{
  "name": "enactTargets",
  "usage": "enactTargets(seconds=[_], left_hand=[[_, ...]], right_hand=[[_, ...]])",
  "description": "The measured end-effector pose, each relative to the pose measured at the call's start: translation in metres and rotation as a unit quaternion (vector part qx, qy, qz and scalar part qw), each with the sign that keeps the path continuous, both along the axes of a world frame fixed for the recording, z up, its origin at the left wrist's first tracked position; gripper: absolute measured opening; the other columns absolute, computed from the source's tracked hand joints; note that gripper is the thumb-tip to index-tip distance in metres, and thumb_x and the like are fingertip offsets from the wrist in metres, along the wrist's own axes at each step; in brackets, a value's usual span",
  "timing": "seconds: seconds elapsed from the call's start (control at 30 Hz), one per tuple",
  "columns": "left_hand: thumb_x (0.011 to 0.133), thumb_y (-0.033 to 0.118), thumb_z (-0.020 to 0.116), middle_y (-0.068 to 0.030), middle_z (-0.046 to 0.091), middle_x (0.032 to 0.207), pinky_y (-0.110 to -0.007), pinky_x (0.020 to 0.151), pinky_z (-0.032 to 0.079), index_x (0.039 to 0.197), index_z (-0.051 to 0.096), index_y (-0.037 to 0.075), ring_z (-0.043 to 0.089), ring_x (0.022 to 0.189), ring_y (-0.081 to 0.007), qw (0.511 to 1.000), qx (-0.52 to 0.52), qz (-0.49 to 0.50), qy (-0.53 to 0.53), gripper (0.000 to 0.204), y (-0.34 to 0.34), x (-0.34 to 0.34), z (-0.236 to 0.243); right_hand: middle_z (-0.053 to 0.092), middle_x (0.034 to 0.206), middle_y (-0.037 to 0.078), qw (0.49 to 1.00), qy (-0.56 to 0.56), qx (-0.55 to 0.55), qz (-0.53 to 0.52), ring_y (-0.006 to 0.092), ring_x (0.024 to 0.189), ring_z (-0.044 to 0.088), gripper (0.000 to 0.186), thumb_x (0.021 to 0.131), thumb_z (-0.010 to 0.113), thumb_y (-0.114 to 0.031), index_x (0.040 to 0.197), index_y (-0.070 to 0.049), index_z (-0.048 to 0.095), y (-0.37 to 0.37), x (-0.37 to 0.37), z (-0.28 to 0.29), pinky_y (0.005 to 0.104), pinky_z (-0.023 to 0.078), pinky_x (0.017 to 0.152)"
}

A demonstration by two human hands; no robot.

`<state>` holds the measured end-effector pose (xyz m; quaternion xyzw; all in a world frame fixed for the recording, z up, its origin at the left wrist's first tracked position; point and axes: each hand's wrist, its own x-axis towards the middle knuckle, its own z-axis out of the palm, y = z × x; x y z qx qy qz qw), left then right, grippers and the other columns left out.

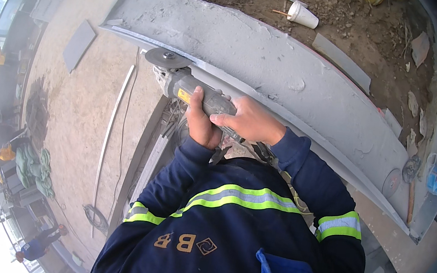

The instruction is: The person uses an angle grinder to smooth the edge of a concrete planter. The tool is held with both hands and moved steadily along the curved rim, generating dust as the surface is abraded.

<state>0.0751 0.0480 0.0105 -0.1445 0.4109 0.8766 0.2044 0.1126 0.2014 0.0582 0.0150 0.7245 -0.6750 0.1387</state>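
Note:
Both my hands hold a grey, dusty angle grinder point(201, 98) with a yellow label. My left hand point(200, 120) grips its body from below, thumb along the side. My right hand point(252, 120) is wrapped round the rear end. At the tool's far left end, the round cutting disc point(167, 59) lies close to the edge of a pale grey ledge point(296, 72); whether it touches, I cannot tell. A light strip point(148, 40) runs along that ledge edge, just beyond the disc.
Beyond the ledge lies a soil bed with a white cup point(303, 15). A loose disc point(392, 183) and a wooden-handled tool point(411, 202) rest on the ledge's right end. Left, a long white strip point(113, 121) and a cable coil point(96, 218) lie on the floor. Another person point(38, 245) is lower left.

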Motion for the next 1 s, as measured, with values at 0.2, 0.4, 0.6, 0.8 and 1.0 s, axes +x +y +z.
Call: enactTargets(seconds=[0.2,0.4,0.6,0.8,1.0], left_hand=[[0.103,0.046,0.063,-0.0128,0.07,0.099,-0.042,0.083,0.06,0.117,0.061,0.0,0.071,0.091,-0.0271,1.0,-0.003,0.015,-0.01,0.048,0.013,0.048,0.01],[0.102,0.047,0.065,-0.0141,0.068,0.104,-0.044,0.086,0.06,0.119,0.059,0.0,0.071,0.097,-0.0287,0.999,-0.017,0.026,-0.022,0.051,0.014,0.032,0.01],[0.101,0.047,0.066,-0.0131,0.068,0.106,-0.046,0.09,0.059,0.117,0.059,0.001,0.071,0.098,-0.0296,1.0,-0.006,0.005,-0.018,0.049,0.0,-0.005,-0.01],[0.104,0.044,0.062,-0.012,0.069,0.1,-0.043,0.086,0.059,0.115,0.061,0.003,0.071,0.094,-0.0273,0.998,-0.018,0.035,-0.043,0.043,0.014,0.014,0.013],[0.104,0.043,0.063,-0.0135,0.068,0.105,-0.043,0.085,0.06,0.115,0.06,0.0,0.07,0.097,-0.0277,0.999,0.0,-0.001,-0.035,0.045,0.016,0.05,0.017]], right_hand=[[0.077,0.106,0.022,0.998,-0.059,-0.012,0.038,0.0256,0.099,0.074,0.05,0.093,0.076,-0.03,0.121,0.01,0.068,0.017,0.04,0.023,0.0388,0.056,0.091],[0.077,0.106,0.021,1.0,-0.016,-0.019,0.016,0.0232,0.098,0.073,0.051,0.091,0.078,-0.032,0.121,0.009,0.069,0.012,0.029,0.001,0.0374,0.056,0.09],[0.076,0.116,0.016,0.999,-0.033,-0.016,0.039,0.0169,0.106,0.066,0.049,0.095,0.077,-0.027,0.125,0.01,0.068,0.005,-0.003,-0.01,0.0365,0.053,0.096],[0.078,0.106,0.022,1.0,0.013,-0.026,-0.003,0.0241,0.096,0.074,0.047,0.092,0.077,-0.03,0.118,0.008,0.071,0.006,0.013,-0.008,0.0379,0.057,0.089],[0.076,0.108,0.016,0.998,-0.047,-0.006,0.049,0.019,0.1,0.068,0.054,0.093,0.077,-0.032,0.125,0.01,0.066,0.024,0.041,0.026,0.0366,0.054,0.092]])
